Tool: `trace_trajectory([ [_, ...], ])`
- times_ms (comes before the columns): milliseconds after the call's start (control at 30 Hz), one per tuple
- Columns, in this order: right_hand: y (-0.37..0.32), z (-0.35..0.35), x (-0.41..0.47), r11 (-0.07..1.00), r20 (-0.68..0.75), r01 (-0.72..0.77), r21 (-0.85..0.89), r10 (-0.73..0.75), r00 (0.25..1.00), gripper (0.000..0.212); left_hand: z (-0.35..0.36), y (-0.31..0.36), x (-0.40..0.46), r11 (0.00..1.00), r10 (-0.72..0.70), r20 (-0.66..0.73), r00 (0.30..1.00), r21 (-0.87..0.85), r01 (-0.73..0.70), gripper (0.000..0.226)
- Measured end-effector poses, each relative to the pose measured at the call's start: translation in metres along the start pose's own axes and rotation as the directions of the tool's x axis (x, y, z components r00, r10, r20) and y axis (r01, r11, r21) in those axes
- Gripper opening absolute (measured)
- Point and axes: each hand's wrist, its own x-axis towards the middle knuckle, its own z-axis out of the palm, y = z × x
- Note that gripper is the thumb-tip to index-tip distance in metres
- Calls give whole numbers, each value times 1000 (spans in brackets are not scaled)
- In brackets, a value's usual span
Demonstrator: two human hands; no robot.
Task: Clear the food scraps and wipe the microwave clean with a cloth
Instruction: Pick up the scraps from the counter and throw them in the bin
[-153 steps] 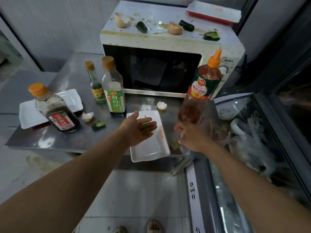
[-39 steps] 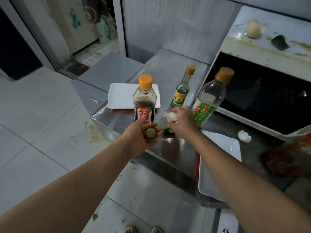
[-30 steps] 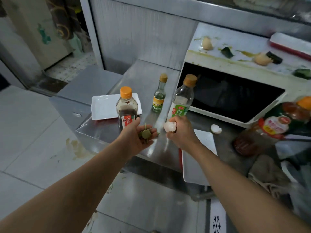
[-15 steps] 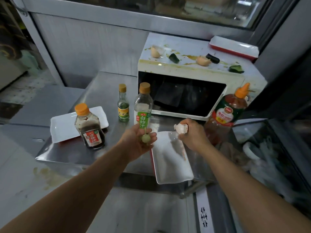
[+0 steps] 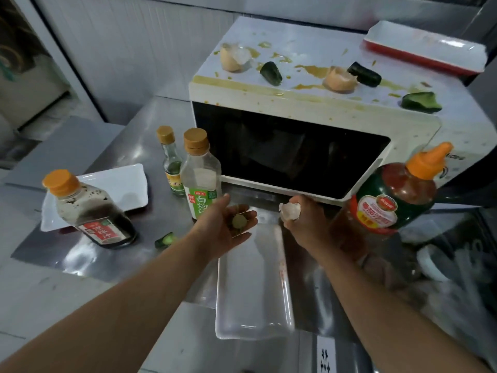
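Above steel counter (image 5: 129,146), eggshell (image 5: 290,210) between right fingers (image 5: 301,203)

microwave (image 5: 290,146) behind tray (image 5: 252,286) | three bottles (image 5: 200,173) left | sauce bottle (image 5: 390,200) right | scraps (image 5: 270,72) on top

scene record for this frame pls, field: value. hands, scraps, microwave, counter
left hand: palm up, cupping a small green scrap
right hand: gripping white eggshell
microwave: door closed, top smeared with yellow stains
scraps on microwave top: two eggshell halves, three green peel pieces
scrap on counter: green piece beside dark sauce bottle
tray: white, below the hands
cloth: none clearly visible
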Motion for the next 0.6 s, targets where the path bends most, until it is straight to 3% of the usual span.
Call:
trace_trajectory([
  [300,25,14,12,999,18,-33,13,33,999,28,16,-3,19,1000,-26,-30,999,-4,26,46],
  [533,29,19,12,997,90,-68,32,65,994,65,21,0,23,999,-35,-23,999,23,35,43],
  [600,29,20,13,998,81,-51,25,49,995,66,20,1,23,999,-35,-18,999,37,36,43],
])
